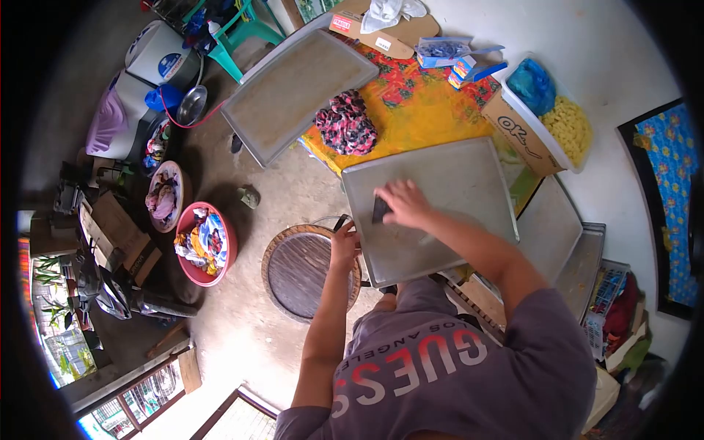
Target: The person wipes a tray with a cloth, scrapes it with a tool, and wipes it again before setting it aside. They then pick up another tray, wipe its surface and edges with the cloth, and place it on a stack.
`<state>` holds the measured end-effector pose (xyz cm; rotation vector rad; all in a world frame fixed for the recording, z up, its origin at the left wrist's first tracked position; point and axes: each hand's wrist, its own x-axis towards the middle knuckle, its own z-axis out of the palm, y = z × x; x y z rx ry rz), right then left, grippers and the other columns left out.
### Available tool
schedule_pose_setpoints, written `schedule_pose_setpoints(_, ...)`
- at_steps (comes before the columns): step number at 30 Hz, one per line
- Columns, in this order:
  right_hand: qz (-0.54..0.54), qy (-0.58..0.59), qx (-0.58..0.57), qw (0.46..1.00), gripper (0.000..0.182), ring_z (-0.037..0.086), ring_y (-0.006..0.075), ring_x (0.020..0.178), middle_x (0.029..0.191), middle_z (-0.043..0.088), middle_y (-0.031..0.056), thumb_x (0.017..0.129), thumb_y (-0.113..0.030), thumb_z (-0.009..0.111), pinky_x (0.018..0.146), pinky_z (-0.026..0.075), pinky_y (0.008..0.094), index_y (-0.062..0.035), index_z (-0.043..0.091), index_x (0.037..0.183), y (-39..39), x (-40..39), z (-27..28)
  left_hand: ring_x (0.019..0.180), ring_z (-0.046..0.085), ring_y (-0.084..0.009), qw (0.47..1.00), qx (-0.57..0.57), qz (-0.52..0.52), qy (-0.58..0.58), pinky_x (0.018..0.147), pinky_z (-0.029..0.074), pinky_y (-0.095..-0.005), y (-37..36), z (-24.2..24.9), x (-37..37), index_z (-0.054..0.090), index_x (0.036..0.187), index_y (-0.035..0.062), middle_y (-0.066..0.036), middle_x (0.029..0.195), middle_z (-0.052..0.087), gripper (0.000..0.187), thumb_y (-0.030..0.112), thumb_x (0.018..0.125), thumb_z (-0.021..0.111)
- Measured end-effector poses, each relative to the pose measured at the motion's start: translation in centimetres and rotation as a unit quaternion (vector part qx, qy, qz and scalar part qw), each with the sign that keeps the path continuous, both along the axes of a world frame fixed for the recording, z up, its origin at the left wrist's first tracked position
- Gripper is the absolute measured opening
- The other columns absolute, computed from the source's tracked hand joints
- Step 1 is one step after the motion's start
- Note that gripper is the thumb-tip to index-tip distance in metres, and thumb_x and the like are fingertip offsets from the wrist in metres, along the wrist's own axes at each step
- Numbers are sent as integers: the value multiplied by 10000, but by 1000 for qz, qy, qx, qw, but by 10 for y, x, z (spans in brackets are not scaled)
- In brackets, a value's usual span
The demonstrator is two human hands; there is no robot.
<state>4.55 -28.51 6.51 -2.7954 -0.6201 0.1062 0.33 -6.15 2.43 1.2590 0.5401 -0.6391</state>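
A grey metal baking tray (455, 183) lies in front of me, its far part over a yellow flowered tablecloth. My left hand (345, 246) is at the tray's left edge, its fingers closed around the rim. On the tray's surface, my right hand (405, 203) presses a small dark rectangular pad (380, 210), fingers over its side. The pad's exact kind is hard to make out. Just past the tray, a bunched pink, black and white cloth (346, 123) rests on the tablecloth (403, 110).
Another large tray (301, 92) lies farther left. A round wooden-topped stool (304, 275) stands below my left hand. Laundry fills a pink basin (206, 244) on the floor. Beyond the tray are blue boxes (444, 53) and a carton (517, 132); more trays (579, 268) lean at right.
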Motion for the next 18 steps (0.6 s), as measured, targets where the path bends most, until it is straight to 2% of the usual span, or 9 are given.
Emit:
schedule_pose_setpoints(3,-170,-5,47,984,773,520,262,1094,1122,552,76,600,-377,837,898,379,430,-146,483,1248,-20,36,5,640,646,-149,1000,-9,8,-4,493,500,-252,-1,-9,9,509,1302,-7,-91,861,664,445,-43,859,511)
schedule_pose_setpoints(4,-173,-31,47,983,771,547,269,1042,1078,570,75,571,-361,851,872,391,430,-146,494,1219,-15,34,6,641,647,-151,1000,-13,21,-3,499,510,-258,-2,-14,14,510,1295,-14,-94,862,663,440,-55,857,510)
schedule_pose_setpoints(7,-88,-62,6,994,727,564,270,1013,1055,580,91,595,-400,837,848,410,412,-144,505,1190,15,-15,-1,661,655,-153,1000,-20,19,-9,521,532,-267,-5,-21,20,510,1276,-43,-99,867,655,424,-84,854,501)
schedule_pose_setpoints(8,-91,-14,28,995,706,564,293,1021,1059,588,112,609,-391,831,855,414,433,-135,513,1185,19,-29,4,658,652,-149,999,-20,27,-6,517,529,-265,-9,-15,20,512,1273,-44,-96,866,652,418,-79,856,498)
schedule_pose_setpoints(9,-133,-17,46,990,693,562,292,1023,1053,588,108,610,-375,829,854,415,443,-134,511,1176,15,-28,8,654,649,-145,999,-19,36,-2,512,526,-262,-10,-12,19,514,1269,-45,-92,865,650,412,-73,858,496)
schedule_pose_setpoints(12,-280,-28,70,957,665,557,299,1033,1040,588,110,603,-313,832,854,421,459,-125,504,1150,-29,-9,4,739,678,-182,999,-4,-30,-23,570,568,-291,-9,-16,20,504,1275,-9,-79,913,654,383,-25,893,500)
schedule_pose_setpoints(15,-308,-36,63,949,678,558,306,1029,1055,583,109,591,-313,842,851,421,454,-124,506,1148,-36,-19,6,720,676,-171,996,26,-78,-32,556,562,-280,-13,-21,18,491,1287,1,-71,910,660,394,-10,894,510)
schedule_pose_setpoints(18,-226,-13,35,973,731,555,294,1034,1091,572,108,581,-349,848,848,420,432,-123,498,1181,13,-68,6,710,673,-172,999,-3,-40,-30,543,549,-272,-18,-23,15,478,1294,3,-73,905,659,401,1,894,514)
